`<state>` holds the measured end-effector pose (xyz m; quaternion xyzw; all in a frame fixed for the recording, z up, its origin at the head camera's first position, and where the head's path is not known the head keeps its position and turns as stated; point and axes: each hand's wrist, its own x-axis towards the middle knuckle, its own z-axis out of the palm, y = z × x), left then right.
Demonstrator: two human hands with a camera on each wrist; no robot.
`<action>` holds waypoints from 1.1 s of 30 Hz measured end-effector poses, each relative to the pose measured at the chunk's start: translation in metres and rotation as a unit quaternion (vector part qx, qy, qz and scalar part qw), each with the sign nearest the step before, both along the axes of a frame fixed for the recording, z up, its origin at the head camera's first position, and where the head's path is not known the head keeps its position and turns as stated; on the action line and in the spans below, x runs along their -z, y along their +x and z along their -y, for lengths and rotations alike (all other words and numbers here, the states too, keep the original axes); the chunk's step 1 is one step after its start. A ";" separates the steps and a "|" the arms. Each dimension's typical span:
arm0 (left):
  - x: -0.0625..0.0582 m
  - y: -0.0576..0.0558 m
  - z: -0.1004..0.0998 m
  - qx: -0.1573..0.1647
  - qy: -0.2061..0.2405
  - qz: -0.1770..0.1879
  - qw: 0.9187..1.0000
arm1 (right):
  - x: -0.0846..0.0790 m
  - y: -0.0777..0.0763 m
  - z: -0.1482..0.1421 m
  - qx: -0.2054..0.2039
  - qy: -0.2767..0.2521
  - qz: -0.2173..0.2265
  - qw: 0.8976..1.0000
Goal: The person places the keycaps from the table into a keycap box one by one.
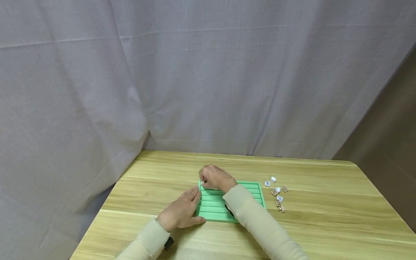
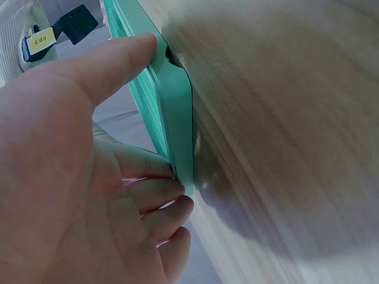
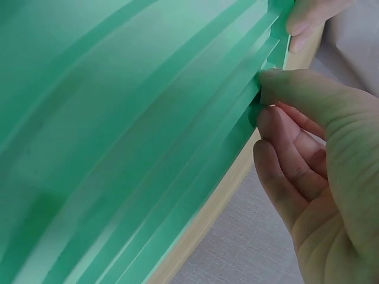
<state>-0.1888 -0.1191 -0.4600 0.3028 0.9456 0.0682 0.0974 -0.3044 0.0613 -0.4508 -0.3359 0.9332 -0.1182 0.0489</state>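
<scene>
A green tray (image 1: 214, 208) with long parallel ridges lies on the wooden table. My left hand (image 1: 182, 211) rests against its left end, thumb at the near corner and fingers along the side. In the left wrist view, that thumb (image 2: 127, 62) touches the tray's edge. At the far left corner, my right hand (image 1: 216, 177) pinches a small square tile (image 1: 203, 182) over the farthest groove. The right wrist view shows the thumb and index finger meeting at the tray's end, mostly hiding the tile.
To the right of the tray, several small tiles (image 1: 280, 198) lie scattered on the table (image 1: 325, 202), some showing printed faces. Grey curtains (image 1: 208, 79) hang behind the table and on its left.
</scene>
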 end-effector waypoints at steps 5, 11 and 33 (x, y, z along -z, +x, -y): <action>0.001 -0.002 0.001 0.000 0.003 -0.003 1.000 | -0.002 0.000 0.002 0.011 0.009 0.007 1.000; 0.002 -0.005 0.002 0.003 0.008 0.002 1.000 | -0.009 -0.001 -0.002 0.026 0.013 0.040 0.999; -0.001 -0.006 0.005 -0.011 0.020 0.009 1.000 | -0.079 0.003 -0.117 0.008 0.055 0.005 0.998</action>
